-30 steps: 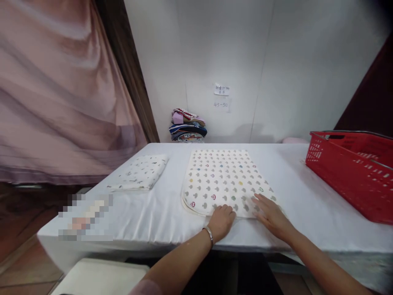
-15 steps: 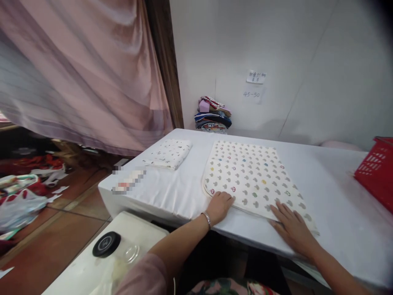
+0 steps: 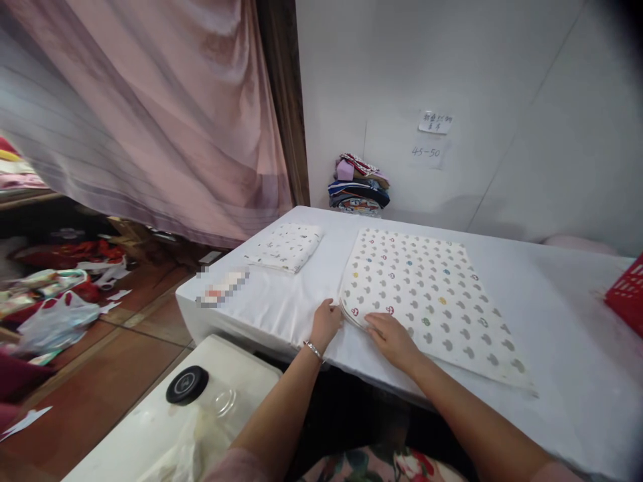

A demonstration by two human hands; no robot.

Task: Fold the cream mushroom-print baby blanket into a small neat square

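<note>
A white cloth [image 3: 426, 281] printed with grey mushrooms and a few coloured ones lies folded flat, with layered edges at its rounded near-left corner. At that corner my left hand [image 3: 325, 323] is closed, its fingertips at the layered edge. My right hand [image 3: 394, 338] is also closed, fingers bent over the cloth's front edge just right of the corner. The exact finger contact under the edge is hidden. Farther left lies a smaller folded white cloth [image 3: 289, 246] with a sparse dark print, apart from both hands.
The white-covered table [image 3: 281, 308] meets a wall with paper signs [image 3: 426, 152]. A stack of folded fabric [image 3: 359, 187] stands behind it; a red basket [image 3: 627, 294] is at the right. Front left is a white surface [image 3: 135, 428] with a black round lid [image 3: 187, 385]. A pink curtain [image 3: 201, 120] hangs left.
My right hand has moved left along the cloth's front edge toward the corner. My left hand has shifted left, off the cloth's top to its corner edge. The view has turned slightly left.
</note>
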